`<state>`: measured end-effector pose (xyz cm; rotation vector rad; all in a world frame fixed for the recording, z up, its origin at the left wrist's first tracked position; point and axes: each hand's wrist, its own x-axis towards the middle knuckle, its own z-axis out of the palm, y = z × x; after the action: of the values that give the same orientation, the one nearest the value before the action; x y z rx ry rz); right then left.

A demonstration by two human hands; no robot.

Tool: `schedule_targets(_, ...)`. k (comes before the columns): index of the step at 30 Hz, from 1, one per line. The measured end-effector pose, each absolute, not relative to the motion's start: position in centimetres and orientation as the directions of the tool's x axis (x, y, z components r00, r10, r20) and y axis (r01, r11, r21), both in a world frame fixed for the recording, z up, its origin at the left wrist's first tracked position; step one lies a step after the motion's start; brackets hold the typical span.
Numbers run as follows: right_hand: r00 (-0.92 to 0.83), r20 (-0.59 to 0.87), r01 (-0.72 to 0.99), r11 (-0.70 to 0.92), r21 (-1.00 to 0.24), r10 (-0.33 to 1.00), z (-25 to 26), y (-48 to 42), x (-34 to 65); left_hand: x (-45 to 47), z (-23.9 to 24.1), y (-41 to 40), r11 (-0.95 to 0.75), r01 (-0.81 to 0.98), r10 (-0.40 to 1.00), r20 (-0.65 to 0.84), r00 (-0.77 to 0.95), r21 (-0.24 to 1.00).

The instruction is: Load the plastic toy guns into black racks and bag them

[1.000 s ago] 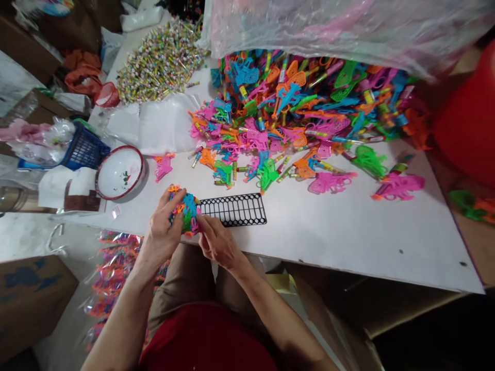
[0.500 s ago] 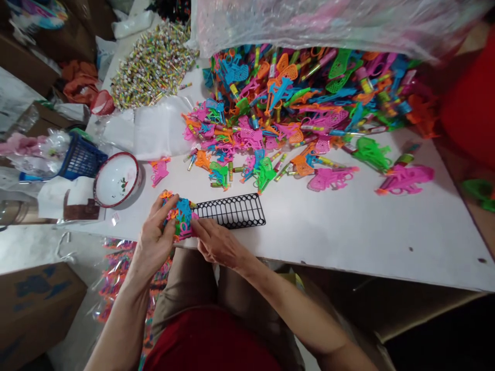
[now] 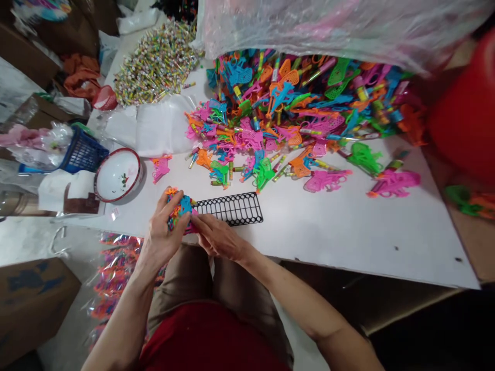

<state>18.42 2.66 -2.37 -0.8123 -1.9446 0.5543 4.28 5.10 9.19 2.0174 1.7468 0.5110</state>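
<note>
At the table's near edge a black plastic rack [image 3: 240, 207] with round loops along its sides lies flat. Colourful plastic toy guns [image 3: 185, 205], blue, orange, green and pink, are bunched over its left end. My left hand [image 3: 165, 226] is closed round this bunch, fingers along the left and top, thumb on the near side. From the right, my right hand [image 3: 218, 237] meets the bunch with its fingers together, at a pink toy gun [image 3: 192, 226] partly hidden by both hands. The fingertips of my right hand are mostly out of sight.
Behind the rack spreads a big heap of toy guns [image 3: 247, 136] under a clear plastic sheet [image 3: 309, 31]. Small colourful tubes [image 3: 154, 67] are piled at the back left. A red-rimmed white bowl [image 3: 118, 175] and a blue basket [image 3: 83, 152] stand left. Bagged toys [image 3: 116, 273] hang below the table.
My left thumb has moved in over the near side of the bunch, closer to my right fingertips. Both hands stay at the rack's left end. The view has shifted slightly.
</note>
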Motion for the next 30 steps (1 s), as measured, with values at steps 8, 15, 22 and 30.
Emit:
schedule_targets(8, -0.045, 0.457, 0.056, 0.459, -0.887, 0.889, -2.0, 0.8, 14.6, 3.7, 9.3, 6.3, -0.163, 0.852, 0.98, -0.022, 0.2, 0.497)
schedule_targets(15, -0.228, 0.316, 0.178, 0.358, -0.917, 0.921, -0.8, 4.4, 18.8, 2.8, 9.9, 6.5, -0.23, 0.828, 0.953, -0.053, 0.298, 0.511)
schedule_targets(22, -0.205, 0.08, 0.82, 0.216, -0.529, 0.976, 3.9, 17.0, 22.2, 2.4, 9.3, 6.0, -0.277, 0.8, 0.941, -0.016, 0.337, 0.532)
schedule_targets(30, -0.129, 0.076, 0.882, 0.149, -0.447, 0.989, 4.4, 18.1, 22.7, 2.1, 8.8, 4.5, -0.262, 0.792, 0.94, -0.041, 0.34, 0.552)
